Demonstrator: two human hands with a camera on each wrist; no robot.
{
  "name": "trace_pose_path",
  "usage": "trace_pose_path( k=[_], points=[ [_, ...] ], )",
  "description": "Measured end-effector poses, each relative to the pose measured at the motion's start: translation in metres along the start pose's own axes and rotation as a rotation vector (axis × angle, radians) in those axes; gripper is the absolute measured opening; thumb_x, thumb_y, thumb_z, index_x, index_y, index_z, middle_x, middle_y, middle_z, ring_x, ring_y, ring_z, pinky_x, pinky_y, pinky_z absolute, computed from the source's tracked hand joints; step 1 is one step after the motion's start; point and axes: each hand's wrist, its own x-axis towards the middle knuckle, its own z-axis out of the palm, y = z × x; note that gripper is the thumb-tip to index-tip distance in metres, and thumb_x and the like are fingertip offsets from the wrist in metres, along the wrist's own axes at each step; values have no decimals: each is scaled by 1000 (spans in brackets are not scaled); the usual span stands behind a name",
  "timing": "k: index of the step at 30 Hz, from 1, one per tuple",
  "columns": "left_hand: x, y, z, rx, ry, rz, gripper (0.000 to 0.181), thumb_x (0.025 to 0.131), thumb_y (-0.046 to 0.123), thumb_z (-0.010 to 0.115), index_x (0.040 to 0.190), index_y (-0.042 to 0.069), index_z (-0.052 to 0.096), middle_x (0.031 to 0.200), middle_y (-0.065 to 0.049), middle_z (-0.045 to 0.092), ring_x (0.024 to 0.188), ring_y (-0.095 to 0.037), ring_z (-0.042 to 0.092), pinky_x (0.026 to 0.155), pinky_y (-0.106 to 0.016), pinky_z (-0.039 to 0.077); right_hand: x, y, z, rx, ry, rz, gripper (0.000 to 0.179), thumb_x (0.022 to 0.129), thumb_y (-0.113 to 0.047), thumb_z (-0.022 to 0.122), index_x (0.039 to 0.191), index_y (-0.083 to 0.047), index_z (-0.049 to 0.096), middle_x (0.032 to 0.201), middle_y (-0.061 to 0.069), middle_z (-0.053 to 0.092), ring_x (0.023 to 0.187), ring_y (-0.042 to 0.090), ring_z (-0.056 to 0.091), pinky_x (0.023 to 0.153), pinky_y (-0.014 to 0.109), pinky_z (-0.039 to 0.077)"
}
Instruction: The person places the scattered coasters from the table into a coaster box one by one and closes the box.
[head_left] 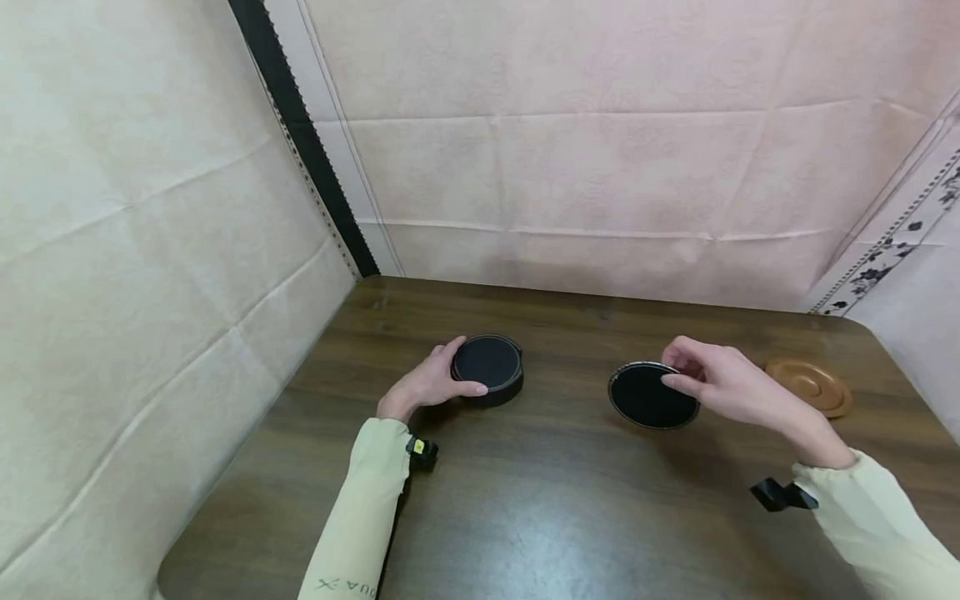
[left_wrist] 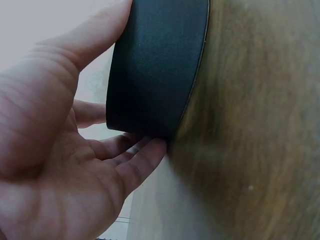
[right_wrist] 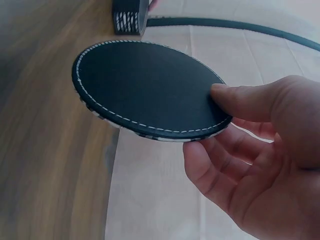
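Note:
My left hand [head_left: 429, 385] grips a round black coaster holder [head_left: 489, 395] left of the table's middle, thumb at its top edge and fingers around its far side. Close up in the left wrist view, the smooth curved wall of the holder [left_wrist: 155, 65] lies between thumb and fingers. To the right, my right hand [head_left: 723, 385] pinches a thin round black coaster [head_left: 647, 398] by its edge, tilted and raised over the table. White stitching runs round the coaster [right_wrist: 145, 90] in the right wrist view, with the thumb on its face and fingers beneath.
A round brown disc with concentric rings [head_left: 813, 387] lies on the dark wooden table [head_left: 525, 500], behind my right hand and partly hidden by it. Pale cloth [head_left: 600, 167] hangs beyond the table's far edge and along its left side.

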Motion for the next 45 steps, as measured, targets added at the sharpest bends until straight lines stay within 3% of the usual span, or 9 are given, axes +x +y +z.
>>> trace_pose_path(
  k=[8, 18, 28, 36, 45],
  points=[
    [0, 1, -1, -5, 1, -2, 110, 74, 61, 77, 158, 23, 16, 155, -14, 29, 132, -31, 42, 110, -52, 38, 37, -21, 15, 100, -26, 2, 11, 93, -20, 68, 97, -18, 59, 81, -5, 61, 73, 10, 54, 63, 24, 45],
    [1, -1, -1, 13, 8, 14, 111, 73, 63, 77, 158, 23, 18, 153, -13, 32, 129, -30, 44, 109, -50, 39, 63, -40, 41, 231, -7, -17, 12, 93, -18, 69, 97, -15, 59, 84, -2, 62, 77, 13, 55, 66, 24, 45],
    [1, 0, -2, 11, 0, 7, 110, 74, 61, 77, 158, 22, 17, 152, -14, 32, 127, -31, 44, 108, -49, 39, 86, -61, 69, 346, 128, 18, 14, 91, -17, 70, 100, -11, 59, 86, 4, 65, 76, 16, 59, 71, 28, 47],
    [3, -2, -2, 14, -3, 2, 110, 73, 62, 77, 158, 22, 18, 152, -15, 31, 126, -31, 44, 108, -49, 39, 102, -67, 90, 493, 188, 115, 15, 92, -17, 68, 100, -10, 59, 85, 8, 65, 72, 21, 56, 63, 27, 46],
    [3, -2, -2, 14, 2, 9, 111, 72, 64, 77, 157, 22, 19, 150, -14, 35, 127, -31, 44, 109, -51, 39, 114, -74, 116, 557, 239, 164, 16, 92, -14, 68, 102, -5, 59, 84, 11, 65, 73, 20, 56, 61, 25, 46]
  ],
)
